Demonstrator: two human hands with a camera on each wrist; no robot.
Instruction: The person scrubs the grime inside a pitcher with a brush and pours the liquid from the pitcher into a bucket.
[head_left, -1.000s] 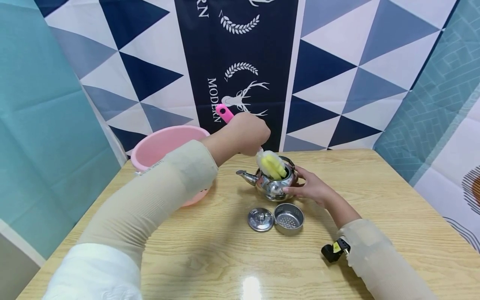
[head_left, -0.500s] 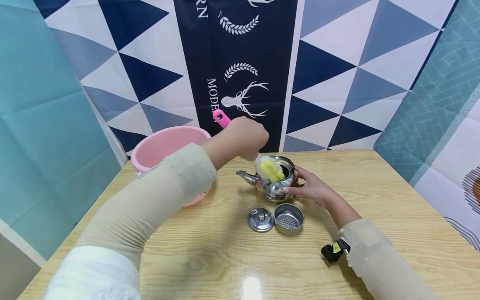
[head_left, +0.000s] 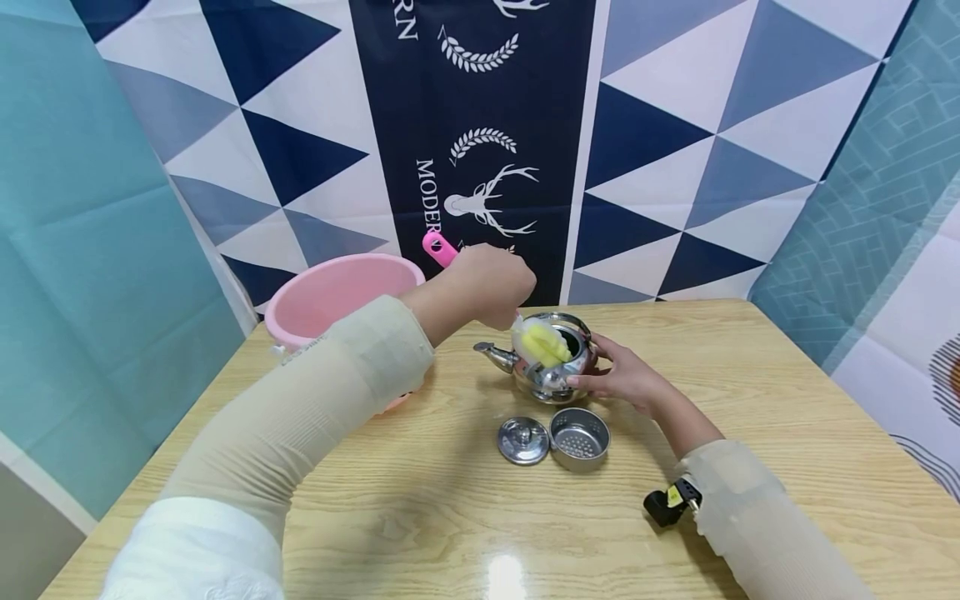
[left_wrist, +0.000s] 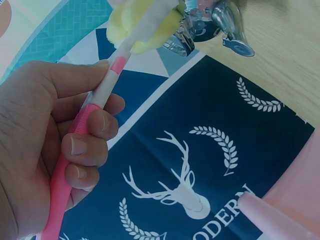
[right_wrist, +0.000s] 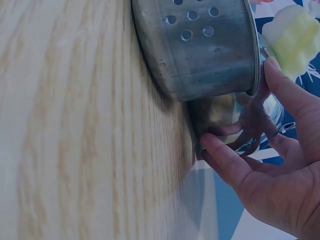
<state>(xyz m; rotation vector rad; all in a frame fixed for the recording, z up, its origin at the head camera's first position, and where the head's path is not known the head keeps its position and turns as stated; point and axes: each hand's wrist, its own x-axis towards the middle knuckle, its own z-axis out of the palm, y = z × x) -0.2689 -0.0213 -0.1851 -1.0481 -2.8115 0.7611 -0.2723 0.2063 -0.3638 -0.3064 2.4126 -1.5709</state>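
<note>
Left hand point(head_left: 487, 283) wrapped round pink sponge brush point(left_wrist: 90, 115), sponge head at teapot point(head_left: 546, 367) mouth; right hand point(head_left: 626, 379) cupping teapot's side, steadying it for scrubbing.

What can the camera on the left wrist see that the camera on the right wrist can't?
Only the left wrist view shows the left hand gripping the pink brush handle, the deer banner and the pink basin's rim. Only the right wrist view shows the right hand holding the teapot and the strainer on the wooden table. Both show the yellow sponge head and the steel teapot.
</note>
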